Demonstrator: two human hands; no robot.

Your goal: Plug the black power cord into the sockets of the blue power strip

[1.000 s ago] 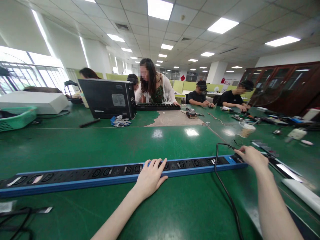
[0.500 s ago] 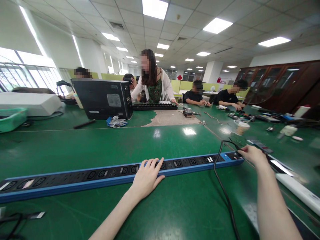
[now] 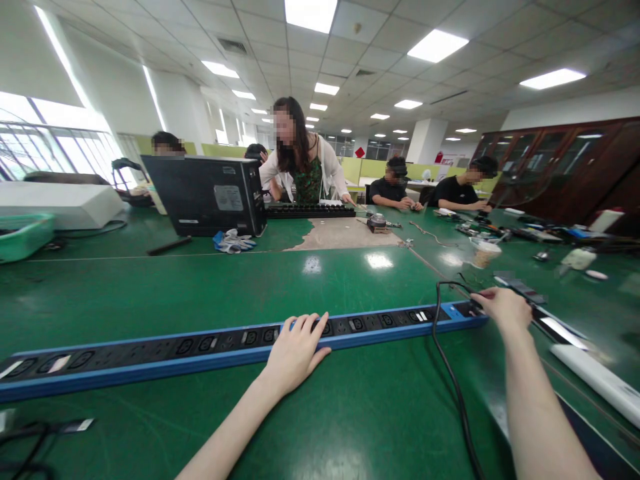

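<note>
Two hands, left hand [image 3: 295,350] and right hand [image 3: 505,308], touch one power strip [image 3: 200,347].

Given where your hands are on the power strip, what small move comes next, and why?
Probably steady the power strip with the left hand and ease the black cable out with the right hand: the left palm lies flat mid-strip, and the right fingers sit at the end where the cable meets it.

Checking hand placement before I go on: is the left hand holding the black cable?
No, the left hand lies flat on the blue power strip; the black cable runs to the strip's end by the right hand.
</note>
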